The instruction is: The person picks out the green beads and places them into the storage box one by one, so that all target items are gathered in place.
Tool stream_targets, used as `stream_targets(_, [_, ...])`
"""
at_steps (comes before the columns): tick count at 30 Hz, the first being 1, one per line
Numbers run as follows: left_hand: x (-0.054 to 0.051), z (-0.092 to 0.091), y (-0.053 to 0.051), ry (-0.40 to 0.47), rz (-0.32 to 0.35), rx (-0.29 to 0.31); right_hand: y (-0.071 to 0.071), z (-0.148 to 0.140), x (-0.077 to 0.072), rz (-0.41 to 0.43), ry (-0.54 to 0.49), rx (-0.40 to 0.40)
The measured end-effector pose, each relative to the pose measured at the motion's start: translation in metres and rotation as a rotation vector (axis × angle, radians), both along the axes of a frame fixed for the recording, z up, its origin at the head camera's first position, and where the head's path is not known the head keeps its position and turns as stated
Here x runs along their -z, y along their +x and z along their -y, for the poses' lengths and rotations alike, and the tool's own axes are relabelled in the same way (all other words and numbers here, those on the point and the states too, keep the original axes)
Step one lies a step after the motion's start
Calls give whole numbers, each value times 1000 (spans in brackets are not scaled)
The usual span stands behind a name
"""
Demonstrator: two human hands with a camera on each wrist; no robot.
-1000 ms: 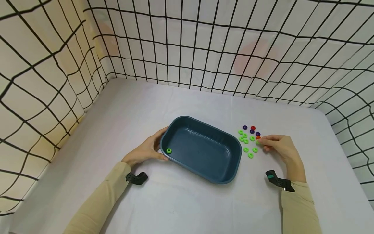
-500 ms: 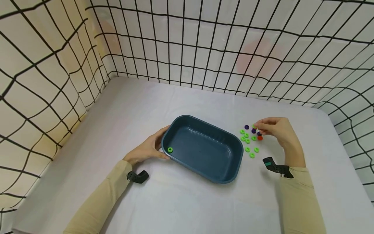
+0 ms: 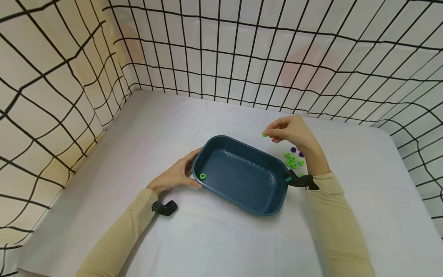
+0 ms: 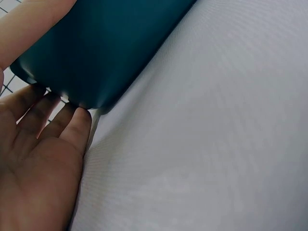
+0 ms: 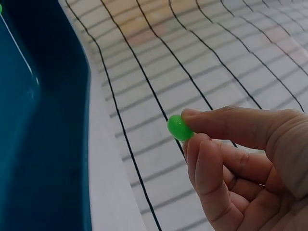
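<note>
A dark teal plastic tub [image 3: 242,179] sits at a slant on the white cloth, with one green ring bead [image 3: 202,176] at its left end. My left hand [image 3: 176,174] holds that end, thumb along the near side and fingers against the outer wall; the left wrist view shows the fingertips touching the tub [image 4: 106,53]. Beyond the tub's far right side, my right hand [image 3: 290,132] is raised off the cloth. Thumb and index finger pinch a green ring bead [image 5: 179,127], seen clearly in the right wrist view.
Several loose green beads [image 3: 293,159] and purple beads [image 3: 293,149] lie right of the tub, partly hidden by my right wrist and its black camera mount [image 3: 300,180]. Black wire mesh [image 3: 238,57] walls in the table at the back and sides.
The right hand has picked up a green bead from the right-hand group and carried it up and left, towards the tub's far side. Left hand and tub stay put.
</note>
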State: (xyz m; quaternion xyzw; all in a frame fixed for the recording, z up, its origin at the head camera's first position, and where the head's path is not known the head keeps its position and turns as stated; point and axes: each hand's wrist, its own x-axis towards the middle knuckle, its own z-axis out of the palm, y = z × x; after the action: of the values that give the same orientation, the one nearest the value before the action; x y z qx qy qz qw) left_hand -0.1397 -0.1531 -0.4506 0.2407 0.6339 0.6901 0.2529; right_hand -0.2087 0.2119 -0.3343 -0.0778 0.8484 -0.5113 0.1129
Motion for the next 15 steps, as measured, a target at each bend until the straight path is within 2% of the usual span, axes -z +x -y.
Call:
stream_targets(7, [-1, 1, 0, -9, 4, -2, -6, 65, 1, 32, 31, -196])
stream_targets(12, [-1, 1, 0, -21, 11, 5, -2, 103, 7, 60, 34, -289])
stream_targets(15, [-1, 0, -1, -14, 16, 16, 2, 119, 15, 54, 85, -361])
